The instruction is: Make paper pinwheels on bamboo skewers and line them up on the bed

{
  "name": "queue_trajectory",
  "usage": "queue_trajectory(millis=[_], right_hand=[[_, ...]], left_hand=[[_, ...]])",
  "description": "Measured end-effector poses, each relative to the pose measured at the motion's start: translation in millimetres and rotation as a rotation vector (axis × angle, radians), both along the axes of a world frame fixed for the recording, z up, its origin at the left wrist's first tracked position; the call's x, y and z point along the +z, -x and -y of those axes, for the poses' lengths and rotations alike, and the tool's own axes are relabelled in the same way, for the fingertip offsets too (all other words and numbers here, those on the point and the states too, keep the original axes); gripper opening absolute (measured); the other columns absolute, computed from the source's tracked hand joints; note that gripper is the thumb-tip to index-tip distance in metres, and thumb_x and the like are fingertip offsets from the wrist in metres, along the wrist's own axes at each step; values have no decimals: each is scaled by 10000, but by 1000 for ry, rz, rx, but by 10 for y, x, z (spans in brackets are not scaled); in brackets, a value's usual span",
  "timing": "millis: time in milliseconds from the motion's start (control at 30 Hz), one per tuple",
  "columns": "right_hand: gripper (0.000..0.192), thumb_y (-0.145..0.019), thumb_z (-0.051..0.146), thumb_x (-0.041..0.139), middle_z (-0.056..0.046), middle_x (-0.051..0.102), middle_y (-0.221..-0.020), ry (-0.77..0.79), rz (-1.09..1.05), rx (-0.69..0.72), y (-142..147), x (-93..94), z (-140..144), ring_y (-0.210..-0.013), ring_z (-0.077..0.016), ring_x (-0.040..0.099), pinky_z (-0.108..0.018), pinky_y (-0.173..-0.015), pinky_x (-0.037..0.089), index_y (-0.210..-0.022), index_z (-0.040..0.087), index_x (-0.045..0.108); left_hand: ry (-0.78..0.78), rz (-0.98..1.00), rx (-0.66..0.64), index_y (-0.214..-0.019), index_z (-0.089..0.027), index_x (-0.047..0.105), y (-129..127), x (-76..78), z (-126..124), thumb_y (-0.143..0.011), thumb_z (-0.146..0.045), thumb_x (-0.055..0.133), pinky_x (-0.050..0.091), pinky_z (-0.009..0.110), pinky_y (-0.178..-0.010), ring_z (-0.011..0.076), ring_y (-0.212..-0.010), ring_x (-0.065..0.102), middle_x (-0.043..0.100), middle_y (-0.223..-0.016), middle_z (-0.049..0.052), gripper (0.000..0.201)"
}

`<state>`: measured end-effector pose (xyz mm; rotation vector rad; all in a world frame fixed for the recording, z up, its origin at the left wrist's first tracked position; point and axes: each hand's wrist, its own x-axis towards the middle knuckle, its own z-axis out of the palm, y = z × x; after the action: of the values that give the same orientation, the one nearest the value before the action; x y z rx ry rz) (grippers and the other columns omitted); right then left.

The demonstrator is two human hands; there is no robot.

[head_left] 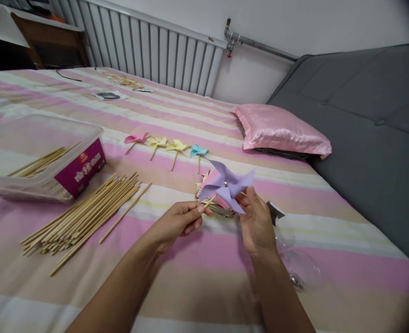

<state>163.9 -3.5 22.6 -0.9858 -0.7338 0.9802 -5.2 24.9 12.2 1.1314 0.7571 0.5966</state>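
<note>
A purple paper pinwheel with a shiny centre is held up in front of me. My left hand pinches its short wooden stick between thumb and fingers. On the other side, my right hand grips the pinwheel at its right blade, with some fingers hidden behind the paper. Under the pinwheel lies a stack of coloured paper pieces, partly covered by it. Beyond it, a pink pinwheel, two yellow pinwheels and a blue pinwheel lie in a row on the striped bedsheet.
A pile of wooden sticks lies at left, beside a clear plastic box holding more sticks. Right of my right hand are a small dark box and a clear bag with small metal pieces. A pink pillow rests near the grey headboard.
</note>
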Motion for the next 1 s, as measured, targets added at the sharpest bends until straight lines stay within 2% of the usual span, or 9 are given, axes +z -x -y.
queue_trajectory(millis=[100,267,400,533,733,900,1000], right_hand=[[271,-689,379,698,-27,695,-839,8,8,27,-23,-4,-4,-782,-162,636,-282,-727,471,-858,172,649],[244,-627,271,747,-6,694,-810,8,4,-32,-35,-81,-24,-735,-131,614,-256,-700,454,-839,181,665],[214,-606,277,763,3,651,-683,40,-1,-68,-30,-101,-21,-630,-121,576,-251,-606,440,-748,161,653],[228,-595,293,766,2,624,-657,61,8,-65,-27,-86,-16,-601,-119,556,-247,-569,422,-717,146,643],[218,-600,287,757,55,533,-530,66,59,-137,-31,-112,-23,-489,-81,462,-223,-487,355,-631,155,586],[226,-614,316,756,14,624,-626,50,90,-135,-20,-120,-30,-557,-113,543,-239,-526,412,-706,151,631],[252,-676,347,720,-26,690,-785,-11,150,-53,-24,-84,-27,-685,-140,614,-262,-636,470,-834,162,657]], left_hand=[[-12,-5,30,-887,-122,652,3,7,-13,-784,-473,573,100,213,-442,51,-455,212,367,-534,-59,374],[-27,-49,-7,-885,-117,653,14,20,-14,-784,-460,571,111,223,-460,63,-478,216,352,-536,-57,366],[-27,-68,-34,-882,-117,649,7,39,-5,-789,-447,567,109,225,-459,61,-470,201,345,-530,-62,353],[-30,-79,-48,-875,-116,657,-5,37,-5,-786,-445,572,107,225,-457,59,-466,200,335,-528,-65,351],[-41,-88,-57,-873,-123,664,-22,11,-7,-786,-454,573,99,231,-451,62,-455,186,322,-507,-69,354],[-52,-95,-41,-835,-124,659,-33,6,-2,-783,-447,576,93,228,-447,60,-451,179,312,-496,-72,337],[-32,-54,16,-819,-124,646,-31,11,-12,-783,-437,579,89,221,-445,54,-448,172,321,-498,-73,322]])
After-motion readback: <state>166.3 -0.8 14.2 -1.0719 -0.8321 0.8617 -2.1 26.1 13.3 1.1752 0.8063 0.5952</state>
